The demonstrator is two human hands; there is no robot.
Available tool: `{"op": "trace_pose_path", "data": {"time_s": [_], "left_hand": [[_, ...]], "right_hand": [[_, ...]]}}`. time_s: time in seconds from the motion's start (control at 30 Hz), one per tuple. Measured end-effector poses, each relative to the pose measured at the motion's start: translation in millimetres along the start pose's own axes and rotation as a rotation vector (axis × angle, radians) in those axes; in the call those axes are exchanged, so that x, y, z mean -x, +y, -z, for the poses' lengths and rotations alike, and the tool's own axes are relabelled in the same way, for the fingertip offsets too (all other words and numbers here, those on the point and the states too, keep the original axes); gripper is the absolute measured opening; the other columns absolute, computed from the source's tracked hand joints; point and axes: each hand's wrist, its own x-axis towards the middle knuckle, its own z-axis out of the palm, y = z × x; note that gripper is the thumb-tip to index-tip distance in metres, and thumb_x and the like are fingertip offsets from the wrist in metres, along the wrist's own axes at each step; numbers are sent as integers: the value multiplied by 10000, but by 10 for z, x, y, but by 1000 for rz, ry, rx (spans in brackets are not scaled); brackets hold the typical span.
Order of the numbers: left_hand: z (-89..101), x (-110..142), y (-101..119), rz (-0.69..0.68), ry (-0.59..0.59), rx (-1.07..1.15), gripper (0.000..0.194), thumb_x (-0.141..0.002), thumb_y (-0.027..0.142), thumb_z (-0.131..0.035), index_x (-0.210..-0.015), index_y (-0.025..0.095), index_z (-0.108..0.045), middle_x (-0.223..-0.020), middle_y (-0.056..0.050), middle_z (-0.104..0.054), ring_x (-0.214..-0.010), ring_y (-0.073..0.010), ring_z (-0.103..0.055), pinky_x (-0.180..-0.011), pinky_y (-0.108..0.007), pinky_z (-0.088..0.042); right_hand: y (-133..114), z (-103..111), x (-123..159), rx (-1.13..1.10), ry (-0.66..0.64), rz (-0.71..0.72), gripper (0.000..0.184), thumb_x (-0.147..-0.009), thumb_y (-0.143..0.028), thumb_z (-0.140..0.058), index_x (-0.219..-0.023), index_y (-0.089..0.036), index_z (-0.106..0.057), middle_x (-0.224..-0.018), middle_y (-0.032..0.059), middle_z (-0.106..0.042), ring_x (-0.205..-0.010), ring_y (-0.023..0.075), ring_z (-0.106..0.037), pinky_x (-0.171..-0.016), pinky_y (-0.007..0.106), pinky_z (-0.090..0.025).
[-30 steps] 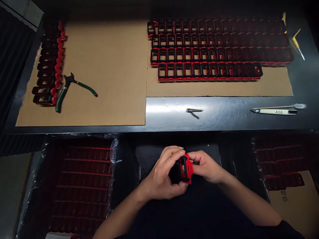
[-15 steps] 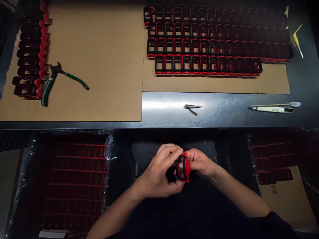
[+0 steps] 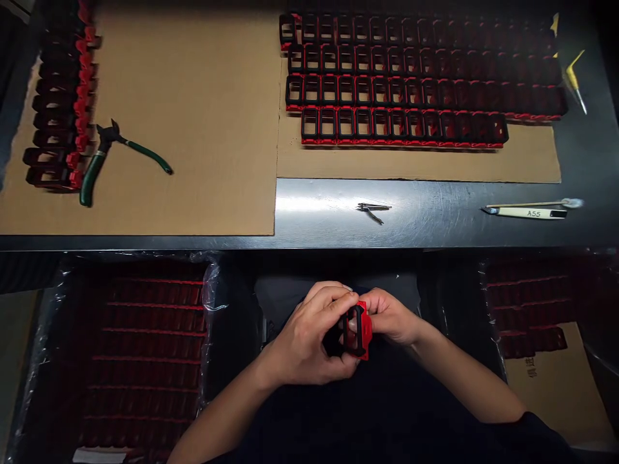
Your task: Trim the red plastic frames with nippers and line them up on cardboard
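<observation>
Frame (image 3: 359, 332) before table (image 3: 319, 216), pliers (image 3: 105, 137) on left cardboard (image 3: 207, 122), frame rows (image 3: 405, 96) rightward, apparently more frames (image 3: 149, 358) in left bin (image 3: 211, 294)

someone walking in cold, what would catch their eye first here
Probably the rows of red-and-black frames lined up at the upper right of the metal bench. Next, the red-and-black piece held between the left hand and right hand, at the picture's lower middle. The green-handled pliers lying open on the left cardboard sheet may stand out too.

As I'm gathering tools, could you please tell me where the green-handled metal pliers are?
In the head view, the pliers lie spread open at left on the brown cardboard sheet, just right of the column of black-and-red rectangular frames.
</observation>
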Motion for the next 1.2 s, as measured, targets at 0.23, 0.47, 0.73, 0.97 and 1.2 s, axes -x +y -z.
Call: {"op": "trace_pose_path", "data": {"time_s": [0.23,0.47,0.73,0.97,1.2], "left_hand": [[10,4,15,-27,10,-4,668,-705,162,-693,-1346,183,-503,-1090,-108,-641,-1065,-270,-623,-906,-478,-579],[-6,5,-2,-44,21,-9,663,-679,162,-719,-1314,156,-529,-1082,-110,-657,-1066,-263,-629,-935,-463,-572],[8,-1,-10,-52,-4,-26,666,-680,149,-706,-1323,148,-533,-1081,-115,-668,-1079,-267,-635,-927,-453,-580],[7,11,-5,-42,9,-7,659,-683,178,-736,-1312,155,-540,-1071,-107,-673,-1074,-261,-642,-923,-444,-582],[-2,3,2,-50,4,-13,657,-671,170,-751,-1295,151,-549,-1058,-106,-683,-1063,-253,-644,-937,-441,-581]], "right_hand": [[-17,44,29,6,-66,9,369,-850,-413,-860,-837,-66,-733,-792,75,-714,-673,107,-668,-666,154,-532],[-1,119,58,3,-124,-39,431,-865,-483,-836,-888,-66,-731,-827,101,-729,-726,151,-713,-719,208,-586],[14,67,20,17,-35,-65,419,-783,-422,-909,-743,-62,-698,-712,54,-693,-581,85,-631,-610,138,-518],[-15,124,43,30,-88,-103,438,-811,-462,-880,-800,-53,-724,-786,86,-716,-666,119,-682,-684,171,-553],[26,164,41,-4,-107,-136,470,-781,-497,-893,-803,-60,-722,-791,103,-725,-649,146,-697,-695,216,-582]]}}
